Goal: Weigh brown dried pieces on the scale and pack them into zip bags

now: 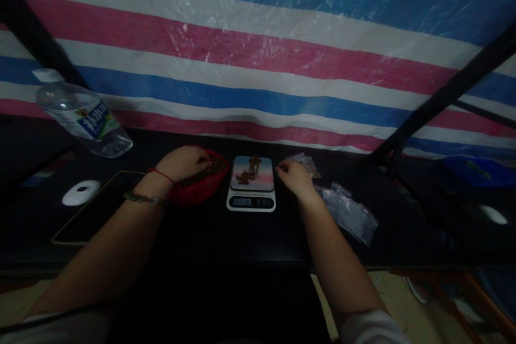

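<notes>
A red bag [197,193] lies open on the dark table, with small brown dried pieces [215,166] inside. My left hand [187,164] reaches over its rim, fingers curled down at the pieces; what they grip is hidden. Right of the bag stands a white digital kitchen scale [233,200], its small display lit but hard to read. Several brown dried pieces [245,176] rest in a loose heap on its plate. Close by the plate's right edge is my right hand [296,176], its fingers drawn together. Anything between those fingertips is too small to make out.
Small clear zip bags [350,212] lie right of my right forearm, and a bag with brown contents [312,166] sits behind that hand. At left are a water bottle [86,115], a white mouse [81,192] and a dark tablet [100,209]. Striped sheeting [258,64] hangs behind.
</notes>
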`<state>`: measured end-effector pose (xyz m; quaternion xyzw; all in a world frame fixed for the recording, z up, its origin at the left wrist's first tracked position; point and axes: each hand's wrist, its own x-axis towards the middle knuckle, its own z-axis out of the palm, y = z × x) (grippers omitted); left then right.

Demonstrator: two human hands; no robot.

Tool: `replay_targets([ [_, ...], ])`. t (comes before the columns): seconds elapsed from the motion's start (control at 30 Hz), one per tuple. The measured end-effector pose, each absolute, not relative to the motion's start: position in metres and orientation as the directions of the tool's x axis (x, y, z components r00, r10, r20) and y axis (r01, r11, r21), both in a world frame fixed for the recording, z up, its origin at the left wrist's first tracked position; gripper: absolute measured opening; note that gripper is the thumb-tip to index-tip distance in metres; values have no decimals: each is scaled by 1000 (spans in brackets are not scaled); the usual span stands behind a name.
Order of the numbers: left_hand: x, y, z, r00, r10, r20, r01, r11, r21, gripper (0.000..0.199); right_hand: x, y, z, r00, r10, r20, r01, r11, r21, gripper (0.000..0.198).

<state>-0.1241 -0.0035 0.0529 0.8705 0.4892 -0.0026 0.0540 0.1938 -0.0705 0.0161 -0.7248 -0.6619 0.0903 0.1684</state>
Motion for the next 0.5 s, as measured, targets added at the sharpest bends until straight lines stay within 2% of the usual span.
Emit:
replay_targets([
  [0.1, -130, 3, 44, 501, 856, -124, 864, -489, 120, 44, 193, -70, 15, 114, 990, 79, 929, -78, -360, 29],
  [0.27, -126, 2, 37, 530, 833, -157, 846, -507, 164, 44, 194, -68, 13, 110, 992, 56, 932, -84, -353, 29],
  [0.5, -124, 4, 27, 529, 844, -87, 842, -511, 172, 37, 194, -68, 8, 103, 992, 68, 935, -73, -346, 30],
])
